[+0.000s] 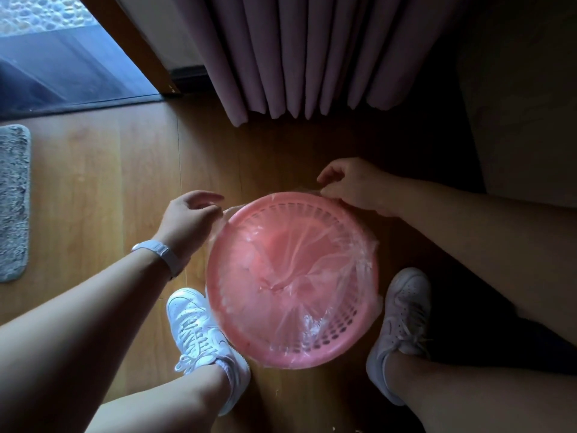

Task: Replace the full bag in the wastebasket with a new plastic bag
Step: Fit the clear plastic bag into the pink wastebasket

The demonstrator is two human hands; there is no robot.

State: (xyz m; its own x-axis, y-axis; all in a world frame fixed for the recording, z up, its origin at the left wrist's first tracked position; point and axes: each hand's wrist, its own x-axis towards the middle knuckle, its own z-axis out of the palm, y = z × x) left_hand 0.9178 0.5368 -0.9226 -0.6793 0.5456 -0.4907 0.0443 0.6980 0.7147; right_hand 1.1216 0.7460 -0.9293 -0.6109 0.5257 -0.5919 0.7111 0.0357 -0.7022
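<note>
A round pink wastebasket [218, 295] with perforated walls stands on the wooden floor between my two feet. A clear plastic bag [293, 270] lines its inside, crumpled against the bottom and folded over the rim on the near and right sides. My left hand [184, 217] pinches the bag's edge at the rim's far left. At the far right of the rim, my right hand [352, 185] pinches the bag's edge as well. The basket holds nothing but the bag.
Pink curtains [299, 57] hang just beyond the basket. A grey mat [12, 201] lies at the left edge, and a glass door [62, 64] is at the top left. My white shoes [199, 332] flank the basket. A dark wall or furniture side stands at right.
</note>
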